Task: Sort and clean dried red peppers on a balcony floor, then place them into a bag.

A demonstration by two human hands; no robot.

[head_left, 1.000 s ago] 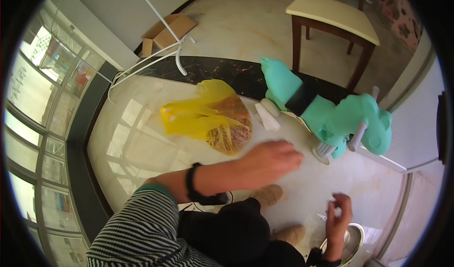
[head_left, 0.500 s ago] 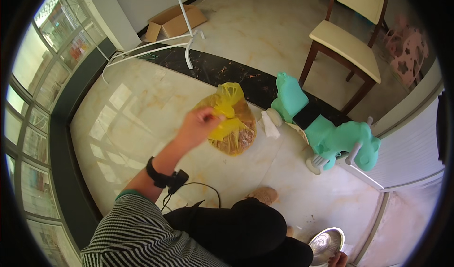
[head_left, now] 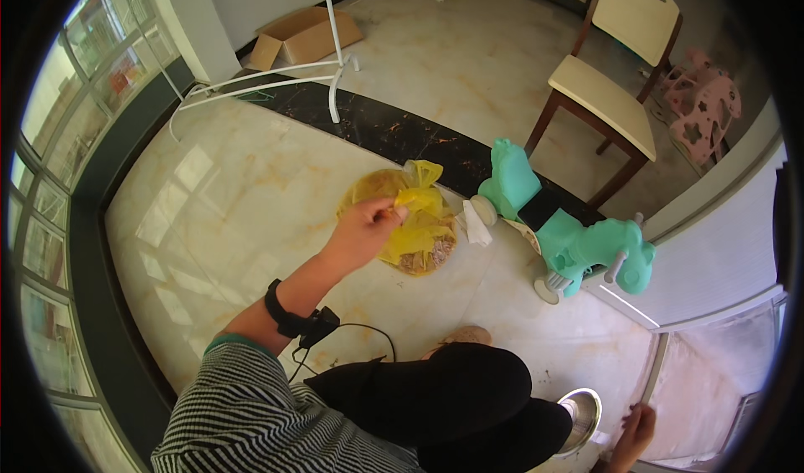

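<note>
A yellow translucent plastic bag [head_left: 368, 190] of brown, crumbly-looking contents sits on the pale floor in front of me. My left hand [head_left: 368, 226] pinches its gathered top between thumb and fingers. At the lower right, a shiny metal bowl [head_left: 593, 414] rests partly behind my knee. Just right of the bowl and apart from its rim is my right hand [head_left: 638, 431], its fingers loosely bent with nothing visible in them. A black strap with a small device and cable is on my left wrist.
Right of the bag lie a white tissue [head_left: 477, 223] and a turquoise ride-on toy [head_left: 578, 243]. Behind stand a cream chair [head_left: 603, 96], a white rack [head_left: 335, 79] and an open cardboard box [head_left: 310, 39]. A pink toy [head_left: 703, 109] is farther right; glass panes line the left.
My right hand has left the bowl's rim and moved up and right. The left hand keeps its pinch on the bag's top, which now leans differently. The view has shifted slightly.
</note>
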